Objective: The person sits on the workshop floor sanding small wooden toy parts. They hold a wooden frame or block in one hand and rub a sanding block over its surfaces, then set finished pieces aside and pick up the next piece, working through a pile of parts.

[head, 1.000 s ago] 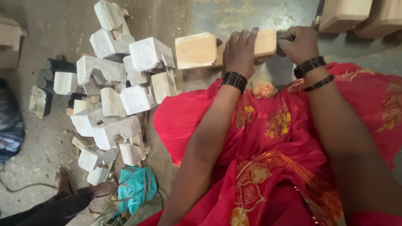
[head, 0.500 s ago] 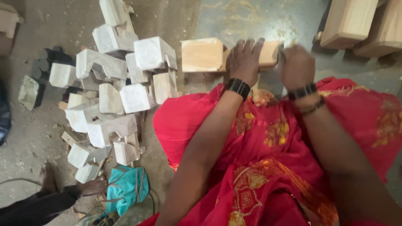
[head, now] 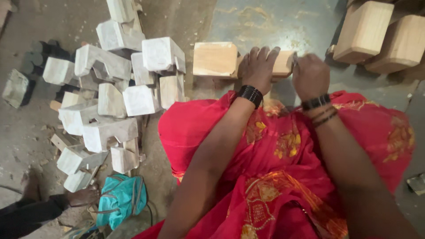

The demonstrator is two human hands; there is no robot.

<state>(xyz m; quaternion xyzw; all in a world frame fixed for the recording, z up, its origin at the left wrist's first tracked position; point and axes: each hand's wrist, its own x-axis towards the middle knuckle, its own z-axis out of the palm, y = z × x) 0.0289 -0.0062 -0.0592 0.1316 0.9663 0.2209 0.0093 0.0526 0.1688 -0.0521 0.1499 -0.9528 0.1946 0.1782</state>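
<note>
Pressing a wooden block on the floor.
Your left hand lies flat across it; your right hand grips its end, beside piled pale blocks.

Arms bare, no sleeves. Left hand: wide black beaded band at wrist. Right hand: black band plus thin dark cords below it. Lap covered by red cloth with orange-yellow floral print.
</note>
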